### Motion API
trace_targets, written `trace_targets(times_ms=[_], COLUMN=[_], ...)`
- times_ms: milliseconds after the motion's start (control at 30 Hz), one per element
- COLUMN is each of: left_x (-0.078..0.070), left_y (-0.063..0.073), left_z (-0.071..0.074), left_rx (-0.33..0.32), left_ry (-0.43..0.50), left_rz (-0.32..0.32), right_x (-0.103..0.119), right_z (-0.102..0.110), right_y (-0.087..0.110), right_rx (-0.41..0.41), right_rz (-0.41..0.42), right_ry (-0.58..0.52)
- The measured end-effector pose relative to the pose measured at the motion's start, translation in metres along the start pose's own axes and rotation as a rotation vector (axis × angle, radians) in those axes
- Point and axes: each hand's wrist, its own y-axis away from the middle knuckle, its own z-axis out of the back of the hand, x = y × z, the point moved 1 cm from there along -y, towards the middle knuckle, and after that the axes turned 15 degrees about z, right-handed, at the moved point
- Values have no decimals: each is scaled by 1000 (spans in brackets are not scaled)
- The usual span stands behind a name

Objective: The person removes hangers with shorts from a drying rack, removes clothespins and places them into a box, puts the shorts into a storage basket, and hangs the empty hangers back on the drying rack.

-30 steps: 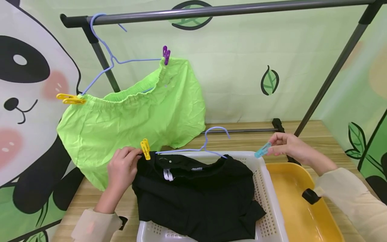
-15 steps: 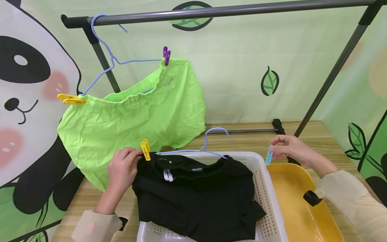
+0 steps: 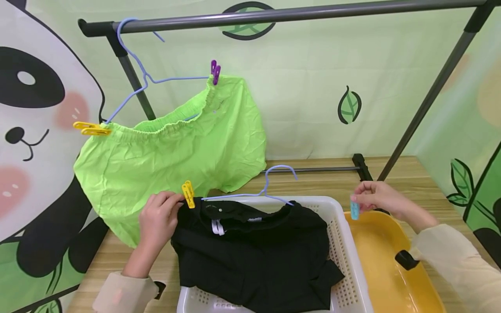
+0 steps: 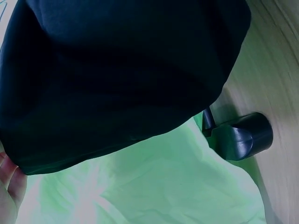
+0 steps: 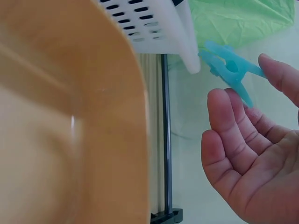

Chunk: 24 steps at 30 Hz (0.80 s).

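My left hand (image 3: 159,217) pinches the waistband corner of the black shorts (image 3: 254,256), right beside a yellow clothespin (image 3: 188,194) clipped there. A blue hanger (image 3: 266,187) lies along that waistband, its hook pointing up. In the left wrist view, dark cloth (image 4: 121,79) covers most of the picture and only fingertips show at the left edge. My right hand (image 3: 377,200) pinches a light blue clothespin (image 3: 354,208) between thumb and fingers, over the back rim of the yellow tub. The right wrist view shows the clothespin (image 5: 229,67) apart from any cloth.
A white perforated basket (image 3: 352,265) sits under the shorts, with the yellow tub (image 3: 391,261) on its right. Green shorts (image 3: 176,161) hang from the rack bar (image 3: 293,14) on a blue hanger, held by yellow (image 3: 91,128) and purple (image 3: 215,72) clothespins.
My right hand has shifted slightly right and down, away from the basket corner, and the light blue clothespin has turned from slanting to nearly upright. The left hand has stayed put.
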Motion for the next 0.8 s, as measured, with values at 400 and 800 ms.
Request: trace_targets(times_ms=[400, 800], left_x=[0, -3], left_y=[1, 0], left_z=[0, 0], left_rx=[5, -52], left_ry=[4, 32], left_rz=[6, -13], right_x=[-13, -22], right_z=[-3, -8], right_y=[7, 10], right_rx=[72, 174], right_rz=[-36, -52], right_ry=[44, 56])
